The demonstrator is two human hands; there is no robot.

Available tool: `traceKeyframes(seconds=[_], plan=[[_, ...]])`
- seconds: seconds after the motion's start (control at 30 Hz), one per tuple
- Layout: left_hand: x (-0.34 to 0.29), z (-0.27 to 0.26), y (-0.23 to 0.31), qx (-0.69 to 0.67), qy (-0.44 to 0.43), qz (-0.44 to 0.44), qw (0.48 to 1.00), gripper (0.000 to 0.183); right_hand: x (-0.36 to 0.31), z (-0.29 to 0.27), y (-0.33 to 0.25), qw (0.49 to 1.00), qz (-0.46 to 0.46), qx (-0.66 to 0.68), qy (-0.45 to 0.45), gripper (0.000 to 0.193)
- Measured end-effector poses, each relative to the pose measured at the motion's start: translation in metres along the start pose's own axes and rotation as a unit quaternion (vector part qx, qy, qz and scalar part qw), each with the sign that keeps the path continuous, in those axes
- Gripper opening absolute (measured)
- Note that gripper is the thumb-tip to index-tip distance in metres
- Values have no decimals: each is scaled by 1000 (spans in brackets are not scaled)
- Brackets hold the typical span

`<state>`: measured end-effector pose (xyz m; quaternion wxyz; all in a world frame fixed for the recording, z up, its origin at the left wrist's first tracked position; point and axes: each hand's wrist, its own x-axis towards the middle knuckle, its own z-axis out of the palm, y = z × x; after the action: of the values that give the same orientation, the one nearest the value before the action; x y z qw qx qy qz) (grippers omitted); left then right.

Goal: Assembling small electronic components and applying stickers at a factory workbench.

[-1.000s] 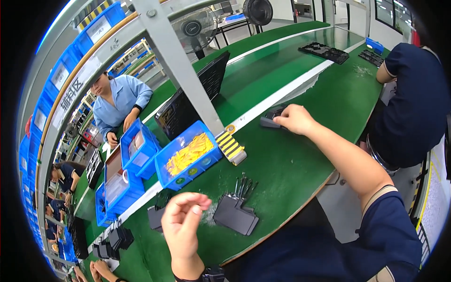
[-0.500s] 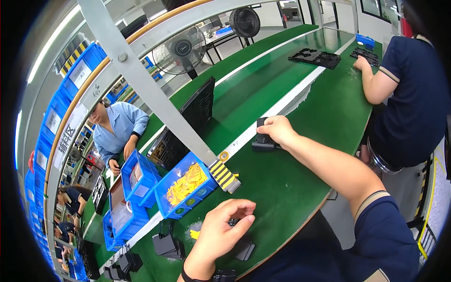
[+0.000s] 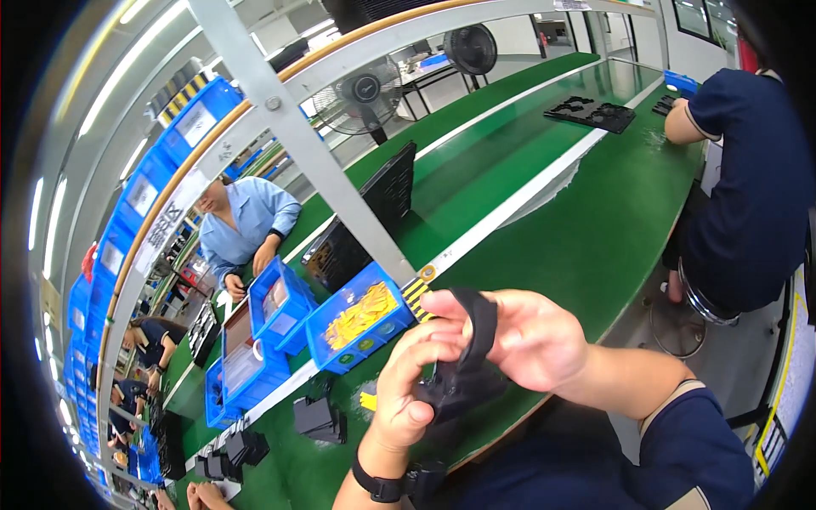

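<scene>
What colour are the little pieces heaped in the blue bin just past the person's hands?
Yellow. The pieces fill the blue bin, seen clearly in the head view.

Both hands are bare, no gloves at all. The left hand (image 3: pixel 406 406) has a black band, looks like a watch, strapped at the wrist, and the right hand (image 3: pixel 531 340) comes out of a short navy sleeve with a pale trim at the cuff.

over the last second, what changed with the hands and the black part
The right hand left the belt, brought a black part in front of the chest, and the left hand rose from the table to grip it too. The blue bin of yellow pieces and the green belt look unchanged.
</scene>
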<state>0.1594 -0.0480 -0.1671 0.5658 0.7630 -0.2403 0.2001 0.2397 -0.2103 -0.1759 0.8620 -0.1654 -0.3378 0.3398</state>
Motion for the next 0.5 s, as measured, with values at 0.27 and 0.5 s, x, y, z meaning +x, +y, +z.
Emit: traceKeyframes(seconds=[0.27,0.5], plan=[[-40,28,52,11,135,-122,983,37,-18,29,5,891,-171,-359,-219,30],[-33,16,78,-30,-15,-41,999,48,-28,45,3,826,-83,-426,-359,44]])
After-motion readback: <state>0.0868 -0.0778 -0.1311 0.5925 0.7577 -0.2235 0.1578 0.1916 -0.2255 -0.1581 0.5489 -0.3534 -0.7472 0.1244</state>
